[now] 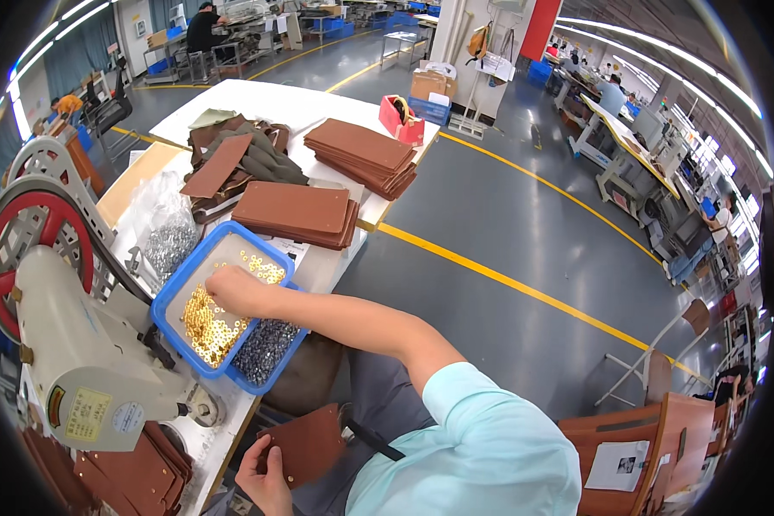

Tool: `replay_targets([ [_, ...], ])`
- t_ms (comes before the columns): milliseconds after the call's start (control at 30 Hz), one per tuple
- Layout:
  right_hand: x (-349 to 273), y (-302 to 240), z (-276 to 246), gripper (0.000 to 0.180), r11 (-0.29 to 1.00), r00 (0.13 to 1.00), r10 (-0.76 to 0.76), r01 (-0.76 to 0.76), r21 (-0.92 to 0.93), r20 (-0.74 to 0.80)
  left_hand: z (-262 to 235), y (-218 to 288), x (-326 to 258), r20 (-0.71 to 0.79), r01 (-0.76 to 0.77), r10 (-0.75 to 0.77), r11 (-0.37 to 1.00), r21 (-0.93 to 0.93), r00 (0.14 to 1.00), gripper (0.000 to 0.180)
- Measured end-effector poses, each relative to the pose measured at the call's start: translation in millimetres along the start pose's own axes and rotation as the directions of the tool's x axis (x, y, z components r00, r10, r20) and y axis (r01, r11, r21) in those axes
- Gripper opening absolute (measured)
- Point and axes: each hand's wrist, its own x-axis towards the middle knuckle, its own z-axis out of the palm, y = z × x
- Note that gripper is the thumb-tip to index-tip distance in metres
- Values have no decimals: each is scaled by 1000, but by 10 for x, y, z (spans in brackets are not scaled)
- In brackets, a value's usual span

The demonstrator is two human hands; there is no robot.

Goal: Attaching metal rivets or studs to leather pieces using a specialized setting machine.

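Note:
My right hand (236,292) reaches into a blue tray (174,288) on the table, its fingertips curled down into a pile of small gold eyelets (202,327). A second blue tray (267,348) of dark grey rivets sits partly under the first, beside my forearm. My left hand (262,482) is low by my lap and holds a brown leather piece (310,443) by its edge, near the table's front edge.
A cream press machine (77,344) with a red wheel (26,249) stands left of the trays. Brown leather stacks (297,213) (361,153), a bag of silver parts (168,236) and a red box (402,120) lie further back. More brown pieces (138,477) lie under the machine. A folding chair (654,361) stands on the right.

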Motion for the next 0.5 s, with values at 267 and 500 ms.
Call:
replay_targets([
  [267, -872, -802, -645, 15, 673, 982, 187, -118, 730, -13, 7, -132, 112, -190, -317, 299, 945, -73, 935, 24],
  [500, -1471, -1000, -996, 31, 176, 861, 371, -432, 885, 346, 128, -20, 206, -53, -137, 127, 945, -298, 990, 35],
])
